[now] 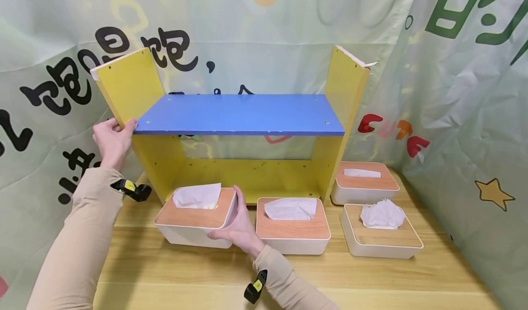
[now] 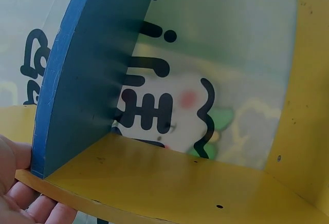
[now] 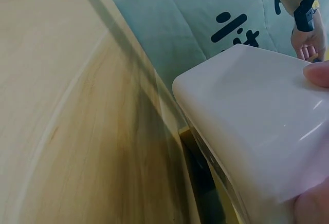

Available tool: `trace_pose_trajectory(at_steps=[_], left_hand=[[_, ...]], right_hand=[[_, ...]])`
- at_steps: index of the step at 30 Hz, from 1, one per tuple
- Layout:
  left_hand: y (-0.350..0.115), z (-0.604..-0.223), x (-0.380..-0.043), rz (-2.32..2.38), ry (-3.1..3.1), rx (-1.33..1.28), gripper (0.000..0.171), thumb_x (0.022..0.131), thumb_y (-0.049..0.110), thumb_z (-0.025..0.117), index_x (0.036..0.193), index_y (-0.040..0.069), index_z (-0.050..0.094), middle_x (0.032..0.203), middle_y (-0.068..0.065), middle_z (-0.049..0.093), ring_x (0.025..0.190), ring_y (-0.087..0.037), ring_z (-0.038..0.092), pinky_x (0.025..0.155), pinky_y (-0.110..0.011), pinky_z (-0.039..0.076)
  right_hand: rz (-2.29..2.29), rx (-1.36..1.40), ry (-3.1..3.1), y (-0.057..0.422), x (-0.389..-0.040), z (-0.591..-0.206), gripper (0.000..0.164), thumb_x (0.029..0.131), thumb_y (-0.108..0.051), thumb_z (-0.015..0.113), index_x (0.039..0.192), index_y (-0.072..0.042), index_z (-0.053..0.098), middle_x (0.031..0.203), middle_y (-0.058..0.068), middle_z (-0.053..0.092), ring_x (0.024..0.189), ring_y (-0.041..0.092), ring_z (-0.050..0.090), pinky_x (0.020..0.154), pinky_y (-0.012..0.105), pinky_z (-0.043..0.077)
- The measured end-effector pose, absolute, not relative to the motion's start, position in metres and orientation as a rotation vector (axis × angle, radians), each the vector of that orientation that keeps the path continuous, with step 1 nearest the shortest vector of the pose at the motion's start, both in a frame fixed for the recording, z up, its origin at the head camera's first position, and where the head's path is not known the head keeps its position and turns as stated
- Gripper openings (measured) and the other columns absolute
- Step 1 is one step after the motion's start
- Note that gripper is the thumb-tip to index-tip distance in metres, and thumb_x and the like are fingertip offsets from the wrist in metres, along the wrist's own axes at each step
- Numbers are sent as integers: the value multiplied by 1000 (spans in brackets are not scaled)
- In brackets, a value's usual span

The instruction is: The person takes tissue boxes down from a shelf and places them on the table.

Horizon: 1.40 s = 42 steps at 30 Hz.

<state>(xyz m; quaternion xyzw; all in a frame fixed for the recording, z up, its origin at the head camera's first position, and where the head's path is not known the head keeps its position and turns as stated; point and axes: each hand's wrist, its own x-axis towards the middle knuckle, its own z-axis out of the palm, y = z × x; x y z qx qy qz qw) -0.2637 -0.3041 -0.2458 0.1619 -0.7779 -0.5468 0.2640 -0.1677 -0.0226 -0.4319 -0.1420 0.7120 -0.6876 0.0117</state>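
A small shelf unit with yellow side panels (image 1: 131, 78) and a blue board (image 1: 243, 113) stands upright. My left hand (image 1: 113, 138) grips the left panel's front edge where the blue board meets it; the thumb and fingers (image 2: 60, 215) show in the left wrist view. My right hand (image 1: 240, 227) holds the right end of a white tissue box (image 1: 187, 234) with a wooden lid and a tissue sticking out. This box sits before the shelf's lower left opening, slightly turned. In the right wrist view, its white wall (image 3: 252, 116) fills much of the right side.
Another tissue box (image 1: 293, 246) stands in front of the shelf, right of my right hand. Two more, a front one (image 1: 381, 250) and a back one (image 1: 365, 195), are at the shelf's right. Printed cloth (image 1: 462, 117) hangs behind the wooden table (image 1: 198, 282).
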Motion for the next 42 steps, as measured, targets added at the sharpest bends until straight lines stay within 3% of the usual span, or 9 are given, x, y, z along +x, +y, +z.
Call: trace_pose_trajectory(at_steps=[8, 15, 24, 28, 31, 38, 42], left_hand=[[-305, -247, -263, -1468, -2100, 432, 48, 94, 31, 69, 133, 3, 64, 73, 31, 67, 63, 18, 57, 63, -3, 48], [-305, -247, -264, -1465, -2115, 430, 49, 95, 30, 67, 134, 1, 63, 55, 38, 52, 61, 18, 56, 62, -2, 46], [-304, -246, -263, -1471, -2103, 434, 48, 94, 31, 69, 133, 3, 64, 78, 27, 71, 63, 18, 58, 63, -3, 48], [-303, -245, -262, -1517, -2084, 424, 48, 94, 26, 68, 135, 1, 62, 69, 30, 67, 62, 17, 57, 62, -2, 48], [-302, -244, -263, -1543, -2069, 417, 48, 94, 22, 68, 135, -1, 61, 57, 37, 55, 62, 17, 57, 61, -2, 47], [-302, -244, -263, -1514, -2081, 413, 48, 94, 24, 68, 134, -2, 62, 53, 38, 52, 60, 17, 56, 59, -2, 46], [-303, -245, -262, -1512, -2081, 414, 49, 94, 26, 69, 134, -1, 62, 60, 36, 59, 62, 17, 57, 61, -2, 47]], right_hand=[[-2128, -427, 2213, -24, -169, -436, 130, 56, -5, 93, 159, -24, 17, 165, 15, 22, 149, 32, 29, 123, 50, 26], [-2121, -418, 2194, -26, -170, -440, 129, 57, -5, 92, 159, -24, 16, 165, 15, 20, 150, 33, 28, 123, 50, 26], [-2092, -418, 2202, -27, -172, -443, 129, 57, -6, 92, 160, -23, 15, 165, 15, 21, 148, 32, 29, 122, 51, 28], [-2066, -416, 2214, -27, -172, -445, 129, 58, -7, 92, 160, -24, 14, 164, 14, 22, 146, 32, 32, 120, 52, 32], [-2047, -409, 2224, -26, -172, -446, 129, 58, -8, 92, 160, -25, 14, 163, 14, 24, 143, 33, 35, 117, 52, 37], [-2042, -423, 2214, -26, -172, -450, 130, 58, -6, 92, 160, -26, 13, 163, 14, 24, 141, 33, 35, 114, 51, 40], [-2057, -448, 2190, -27, -172, -451, 131, 58, -5, 91, 160, -27, 12, 164, 14, 21, 143, 34, 33, 114, 50, 40]])
